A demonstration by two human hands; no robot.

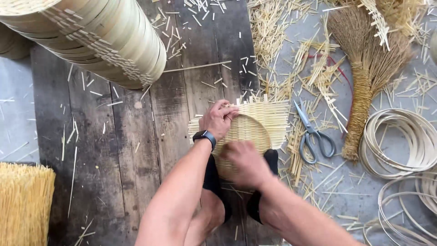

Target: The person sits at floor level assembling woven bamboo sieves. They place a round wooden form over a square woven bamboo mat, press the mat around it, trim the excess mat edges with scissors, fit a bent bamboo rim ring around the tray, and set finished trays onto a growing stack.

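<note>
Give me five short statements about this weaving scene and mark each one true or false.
1. The left hand grips the rim of the round woven mat. True.
2. The scissors lie left of the mat. False: right of it.
3. The right hand holds the scissors. False: it rests on the mat.
4. A stack of bamboo hoops stands at upper left. True.
5. The broom is in the left hand. False: it lies untouched at right.

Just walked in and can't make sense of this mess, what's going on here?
A person sits over a plank floor, working a round woven bamboo tray. The left hand presses its upper rim, and the right hand covers its lower edge. Scissors, a broom, coiled strips and stacked hoops lie around.
</note>
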